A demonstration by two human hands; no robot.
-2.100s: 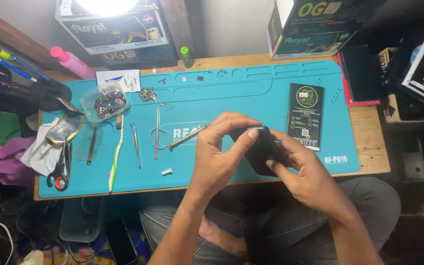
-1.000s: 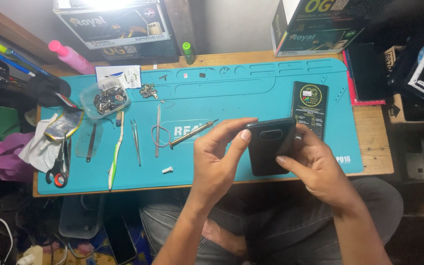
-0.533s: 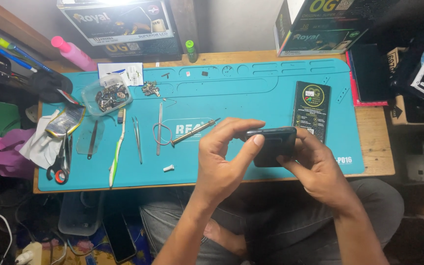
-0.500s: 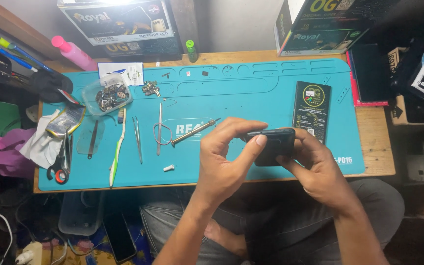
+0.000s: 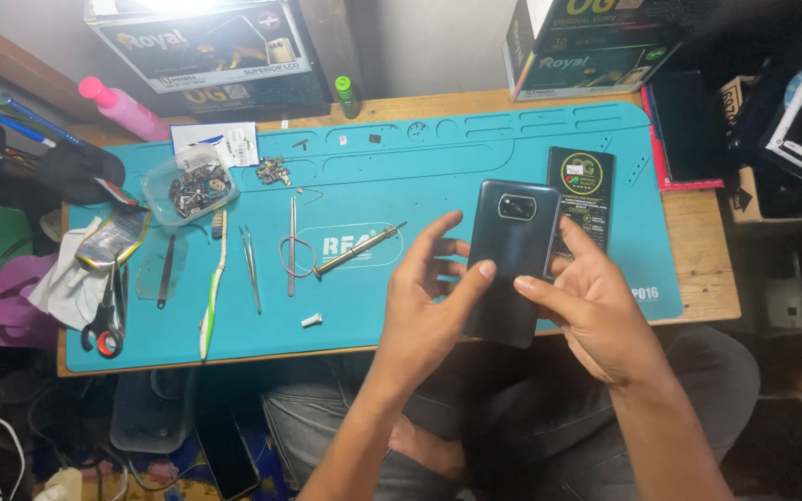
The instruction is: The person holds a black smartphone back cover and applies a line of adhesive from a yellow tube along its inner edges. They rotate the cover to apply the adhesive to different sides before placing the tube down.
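- left hand (image 5: 429, 311) and right hand (image 5: 596, 315) are both gripping the dark phone (image 5: 512, 260), back side up, above the near edge of the teal mat (image 5: 401, 176) (fingers are curling around its sides, thumbs are pressing on the back)
- the phone is hovering in the air, not resting on the counter (image 5: 698, 223); judging by the fingertip-only hold, it is risking a slip down onto the mat edge or the lap
- thumbs are pressing on the back cover; if it is loose or only partly seated, uneven pressure could be flexing or cracking it, i reckon
- the black packaged part (image 5: 582, 199) is lying just beyond the phone; a drop could be landing on it
- the screwdriver (image 5: 359, 250) and tweezers (image 5: 251, 267) are lying to the left, near enough to be scratching the phone if it is set down carelessly
- look of the phone: dark grey, glossy back, rounded corners, a camera block centred near the top edge, no visible cracks; the screen side is facing down, so i cannot tell its condition
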